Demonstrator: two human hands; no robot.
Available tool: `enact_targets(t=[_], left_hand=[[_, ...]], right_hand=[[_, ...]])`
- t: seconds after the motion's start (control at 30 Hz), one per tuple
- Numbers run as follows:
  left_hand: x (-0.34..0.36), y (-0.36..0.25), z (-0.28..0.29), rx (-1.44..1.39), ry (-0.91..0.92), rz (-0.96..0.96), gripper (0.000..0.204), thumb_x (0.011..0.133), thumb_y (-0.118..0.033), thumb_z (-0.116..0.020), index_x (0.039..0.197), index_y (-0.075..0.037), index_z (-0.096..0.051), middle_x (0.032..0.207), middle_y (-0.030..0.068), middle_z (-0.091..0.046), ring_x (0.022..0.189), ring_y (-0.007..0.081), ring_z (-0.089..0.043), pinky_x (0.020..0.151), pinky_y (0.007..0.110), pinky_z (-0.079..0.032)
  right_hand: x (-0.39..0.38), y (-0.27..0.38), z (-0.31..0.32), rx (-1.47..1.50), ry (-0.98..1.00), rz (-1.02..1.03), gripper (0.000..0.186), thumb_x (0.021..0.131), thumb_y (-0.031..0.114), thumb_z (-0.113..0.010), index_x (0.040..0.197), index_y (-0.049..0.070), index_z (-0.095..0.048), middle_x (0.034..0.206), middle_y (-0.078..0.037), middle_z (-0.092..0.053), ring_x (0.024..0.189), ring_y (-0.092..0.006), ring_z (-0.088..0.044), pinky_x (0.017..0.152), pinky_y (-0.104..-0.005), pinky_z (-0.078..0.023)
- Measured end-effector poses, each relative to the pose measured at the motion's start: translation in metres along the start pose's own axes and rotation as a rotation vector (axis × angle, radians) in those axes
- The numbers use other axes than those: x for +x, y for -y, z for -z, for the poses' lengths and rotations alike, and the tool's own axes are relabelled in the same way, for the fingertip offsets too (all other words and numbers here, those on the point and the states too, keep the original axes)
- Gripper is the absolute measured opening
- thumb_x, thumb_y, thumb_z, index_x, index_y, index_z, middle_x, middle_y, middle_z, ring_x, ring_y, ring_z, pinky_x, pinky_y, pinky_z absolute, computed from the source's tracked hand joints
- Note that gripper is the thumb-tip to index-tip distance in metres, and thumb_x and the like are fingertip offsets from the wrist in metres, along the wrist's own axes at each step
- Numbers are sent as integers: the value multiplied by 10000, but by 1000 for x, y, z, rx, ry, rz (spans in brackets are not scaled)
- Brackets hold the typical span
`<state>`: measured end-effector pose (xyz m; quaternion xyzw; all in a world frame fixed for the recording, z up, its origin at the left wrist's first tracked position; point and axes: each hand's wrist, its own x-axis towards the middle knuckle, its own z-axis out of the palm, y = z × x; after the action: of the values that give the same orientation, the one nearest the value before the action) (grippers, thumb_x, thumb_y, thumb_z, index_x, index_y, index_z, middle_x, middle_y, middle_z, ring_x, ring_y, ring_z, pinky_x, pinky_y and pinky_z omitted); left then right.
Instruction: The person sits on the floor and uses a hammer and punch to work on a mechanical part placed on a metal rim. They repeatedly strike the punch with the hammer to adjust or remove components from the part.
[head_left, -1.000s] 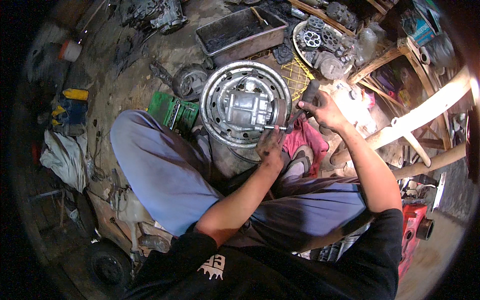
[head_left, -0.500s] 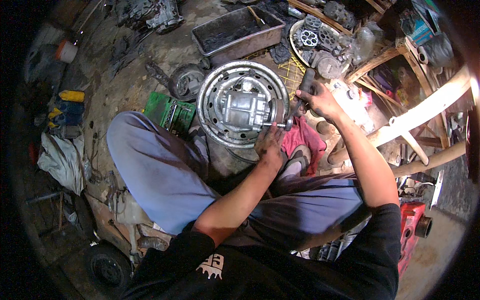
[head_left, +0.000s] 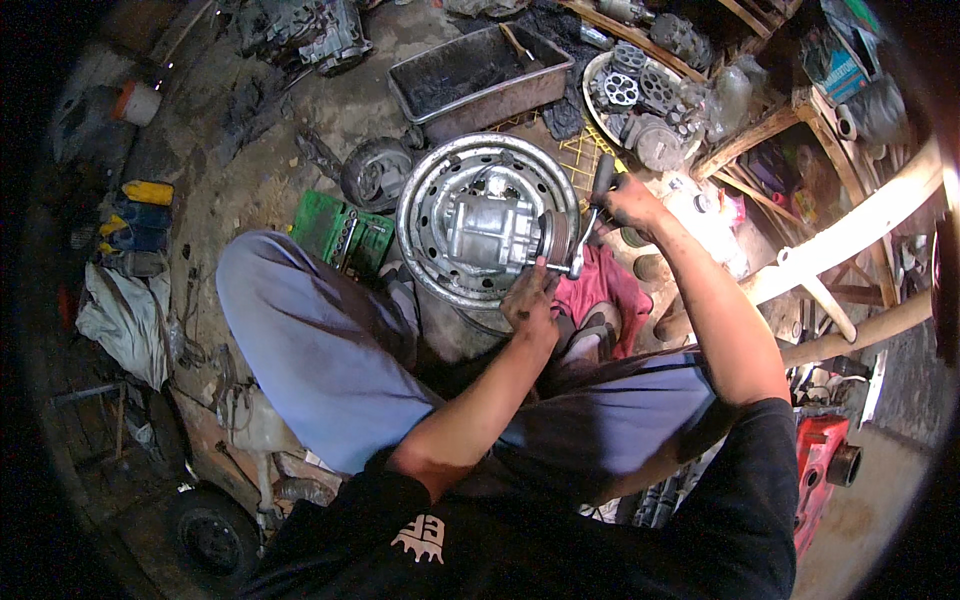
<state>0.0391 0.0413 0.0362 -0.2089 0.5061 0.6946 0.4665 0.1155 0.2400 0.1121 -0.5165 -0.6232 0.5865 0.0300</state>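
A silver compressor [head_left: 485, 230] with a grooved pulley [head_left: 555, 237] at its right end lies on its side on a steel wheel rim [head_left: 418, 255]. My right hand [head_left: 632, 203] is wrapped round a ratchet wrench [head_left: 590, 228], whose dark handle points up and away. The wrench head lies near the compressor's lower right corner. From there a socket extension [head_left: 553, 269] runs left to the compressor's near edge. My left hand [head_left: 530, 300] is closed at this extension, fingertips against it. Its exact grip is partly hidden.
A green socket case [head_left: 340, 232] sits left of the rim. Beyond are a grey tray [head_left: 480, 110] with a brush and a basin [head_left: 592, 92] of metal parts. A red cloth [head_left: 610, 290] lies by my foot. Wooden poles [head_left: 850, 235] stand at the right.
My right hand and the wrench handle have swung slightly left and nearer. More of the wrench's shaft shows. My left hand stays at the extension, shifted a little.
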Motion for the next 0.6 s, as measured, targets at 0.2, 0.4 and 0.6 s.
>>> enact_targets(t=[0.2,0.4,0.6], left_hand=[[-1,-5,5,10,72,-83,307,901,-172,-703,1032,96,-627,1000,156,-667,858,237,-668,757,308,-581],[-3,-13,2,9,-5,-29,285,891,-135,-704,1057,73,-604,1007,152,-645,870,248,-645,758,341,-591],[-10,6,0,12,28,-74,376,853,-128,-745,1111,61,-547,1042,152,-617,930,269,-633,790,386,-601]], right_hand=[[3,13,1,-17,-10,54,265,845,120,-614,1025,-56,-534,792,-155,-678,606,-213,-690,555,-316,-586],[16,3,-10,-3,58,-156,235,818,75,-504,938,-110,-583,832,-193,-676,651,-277,-710,591,-358,-612],[28,-25,-14,384,41,-125,268,841,115,-531,942,-131,-564,769,-219,-650,584,-341,-678,523,-441,-604]])
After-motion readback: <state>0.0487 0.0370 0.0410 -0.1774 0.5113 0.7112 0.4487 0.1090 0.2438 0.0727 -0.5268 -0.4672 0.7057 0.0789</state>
